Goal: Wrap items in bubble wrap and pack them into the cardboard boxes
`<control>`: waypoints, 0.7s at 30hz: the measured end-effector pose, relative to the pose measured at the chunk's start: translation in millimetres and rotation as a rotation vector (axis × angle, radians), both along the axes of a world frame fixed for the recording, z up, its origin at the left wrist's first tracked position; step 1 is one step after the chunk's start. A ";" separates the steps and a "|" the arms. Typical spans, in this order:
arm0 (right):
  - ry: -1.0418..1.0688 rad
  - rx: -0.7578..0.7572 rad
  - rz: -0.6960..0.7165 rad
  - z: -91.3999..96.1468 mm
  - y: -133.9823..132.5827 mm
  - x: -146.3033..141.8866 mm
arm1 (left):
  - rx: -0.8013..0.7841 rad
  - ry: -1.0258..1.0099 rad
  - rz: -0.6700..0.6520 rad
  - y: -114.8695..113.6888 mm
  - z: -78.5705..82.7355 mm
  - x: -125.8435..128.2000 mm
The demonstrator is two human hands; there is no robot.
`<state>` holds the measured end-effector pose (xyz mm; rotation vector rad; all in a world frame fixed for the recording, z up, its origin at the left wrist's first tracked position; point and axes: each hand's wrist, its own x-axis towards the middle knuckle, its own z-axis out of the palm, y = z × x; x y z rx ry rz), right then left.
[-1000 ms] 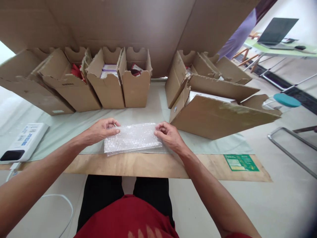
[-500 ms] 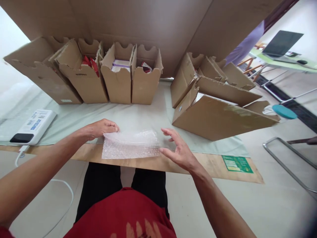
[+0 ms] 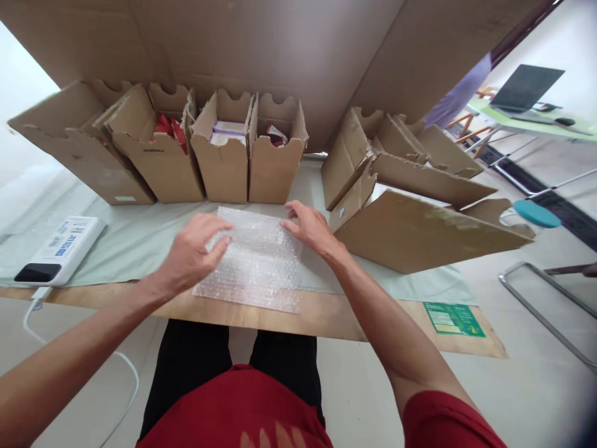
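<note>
Bubble wrap (image 3: 254, 267), partly hidden behind hands (image 3: 192, 246), fingers loosely parted, gripping nothing (contact unclear)

Bright, soft light with stretched edges

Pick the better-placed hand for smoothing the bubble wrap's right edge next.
Right, I'd judge: the right hand sits open at the far right side of the bubble wrap; the left hand, also open, is across at its left side.
</note>
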<state>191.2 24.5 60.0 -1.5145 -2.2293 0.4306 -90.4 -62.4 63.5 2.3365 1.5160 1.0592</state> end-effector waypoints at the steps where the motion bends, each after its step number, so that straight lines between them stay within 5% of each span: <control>1: -0.029 0.083 -0.029 -3.0 -0.6 -0.8 | 0.015 0.082 -0.078 -1.5 -6.6 4.4; 5: -0.050 0.266 0.021 -20.0 -33.7 -10.8 | -0.024 0.320 -0.179 1.9 -32.8 15.1; 11: -0.209 0.058 0.268 -47.2 -62.2 -38.2 | -0.193 0.512 -0.183 14.1 -52.7 33.4; 16: -0.322 -0.020 0.182 -53.0 -64.8 5.3 | -0.308 0.576 -0.123 8.6 -62.3 15.9; 21: -0.217 0.099 0.037 -45.8 -88.0 23.4 | -0.212 0.490 0.010 0.6 -58.0 -0.4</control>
